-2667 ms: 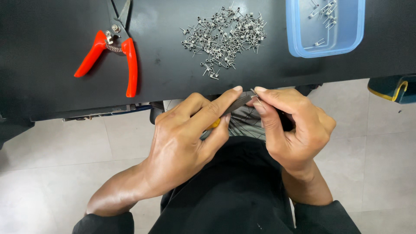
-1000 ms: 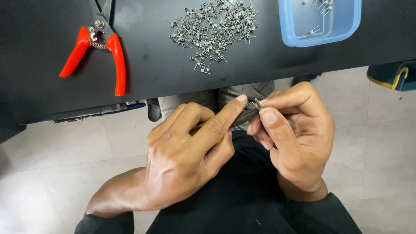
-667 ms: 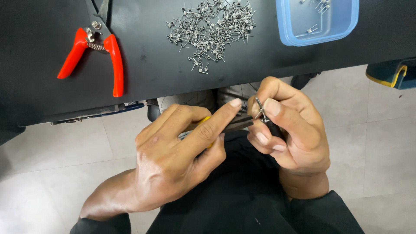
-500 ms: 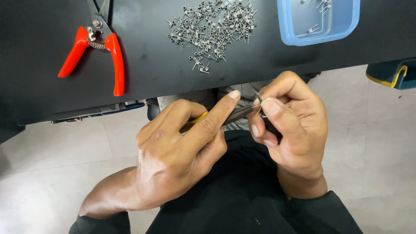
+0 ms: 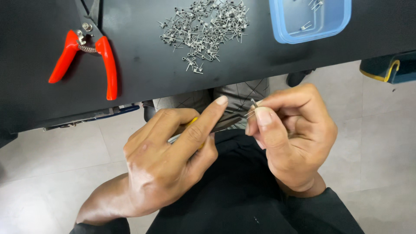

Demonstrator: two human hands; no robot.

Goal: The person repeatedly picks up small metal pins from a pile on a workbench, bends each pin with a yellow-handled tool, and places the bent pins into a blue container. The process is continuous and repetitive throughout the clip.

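left hand (image 5: 169, 167) – closed around tweezers (image 5: 225, 123), tip meeting the wire piece | right hand (image 5: 294, 134) – pinching small wire piece (image 5: 252, 104) over lap | pile of wire pieces (image 5: 206, 30), red cutters (image 5: 86, 56), blue tray (image 5: 277, 26) on black table (image 5: 143, 78)

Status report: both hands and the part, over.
Left hand grips tweezers. Right hand pinches small metal part at tweezer tips. Nothing between them.

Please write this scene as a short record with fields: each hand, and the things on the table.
left hand: grips a slim tool with a yellow handle, forefinger laid along it
right hand: pinches a small metal wire piece at the tool's tip
black table: red-handled cutters, pile of small metal pieces, blue plastic tray with a few pieces inside
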